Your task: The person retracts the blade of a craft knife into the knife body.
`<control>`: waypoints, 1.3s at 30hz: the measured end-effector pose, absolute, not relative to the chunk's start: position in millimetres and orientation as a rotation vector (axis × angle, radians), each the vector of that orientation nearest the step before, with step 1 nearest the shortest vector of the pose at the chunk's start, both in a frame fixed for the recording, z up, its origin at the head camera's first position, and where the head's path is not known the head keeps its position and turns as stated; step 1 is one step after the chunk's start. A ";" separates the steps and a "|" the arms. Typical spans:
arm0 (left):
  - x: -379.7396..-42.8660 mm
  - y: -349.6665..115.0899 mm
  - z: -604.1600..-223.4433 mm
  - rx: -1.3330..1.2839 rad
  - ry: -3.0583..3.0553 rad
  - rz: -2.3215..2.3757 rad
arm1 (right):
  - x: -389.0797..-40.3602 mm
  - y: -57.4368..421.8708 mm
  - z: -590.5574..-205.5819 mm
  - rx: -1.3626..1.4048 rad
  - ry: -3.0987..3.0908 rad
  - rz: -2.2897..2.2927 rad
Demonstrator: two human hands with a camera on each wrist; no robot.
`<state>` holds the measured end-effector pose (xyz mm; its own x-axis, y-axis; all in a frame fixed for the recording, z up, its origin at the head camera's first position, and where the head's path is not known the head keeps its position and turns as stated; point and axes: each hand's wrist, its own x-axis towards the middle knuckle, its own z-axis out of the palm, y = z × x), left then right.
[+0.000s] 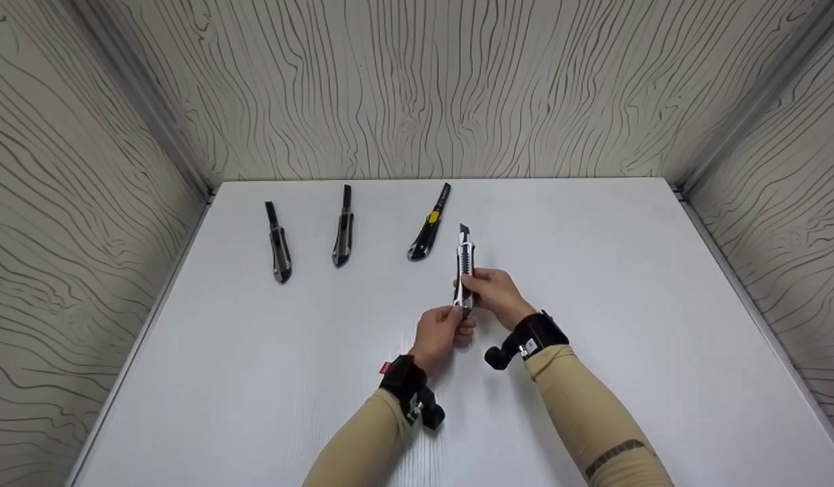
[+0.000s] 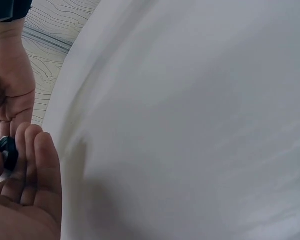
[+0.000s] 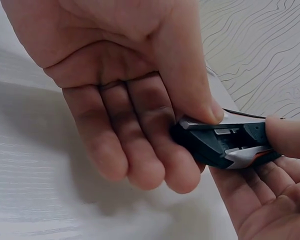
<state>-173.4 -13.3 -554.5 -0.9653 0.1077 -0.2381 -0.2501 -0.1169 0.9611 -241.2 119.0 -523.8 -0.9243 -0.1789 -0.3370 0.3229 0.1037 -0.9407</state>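
Note:
Both hands hold a silver-and-black utility knife (image 1: 465,260), its dark blade tip pointing toward the back wall. My right hand (image 1: 499,295) grips the middle of the handle, thumb on its upper face. At the butt end, my left hand (image 1: 438,336) pinches the handle between thumb and fingers. The right wrist view shows the black butt (image 3: 205,145) close up, between the left hand (image 3: 115,90) and the right hand (image 3: 282,195). Only a bit of the knife's dark end (image 2: 9,150) shows in the left wrist view, beside the left fingers (image 2: 45,155).
On the white table (image 1: 626,270) lie a grey-and-black utility knife (image 1: 280,250) at left, a similar knife (image 1: 344,233) beside it, and a black-and-yellow knife (image 1: 427,233) near the held one. Wood-grain panels (image 1: 417,88) stand at the back and both sides.

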 end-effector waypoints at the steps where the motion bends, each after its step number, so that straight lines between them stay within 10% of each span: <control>1: -173.2 -13.0 -554.9 -0.158 1.915 2.178 | -241.2 119.2 -524.0 0.142 2.022 -1.880; 39: -173.6 -14.7 -555.7 -0.214 1.849 2.243 | -238.9 118.9 -519.5 0.095 2.010 -1.857</control>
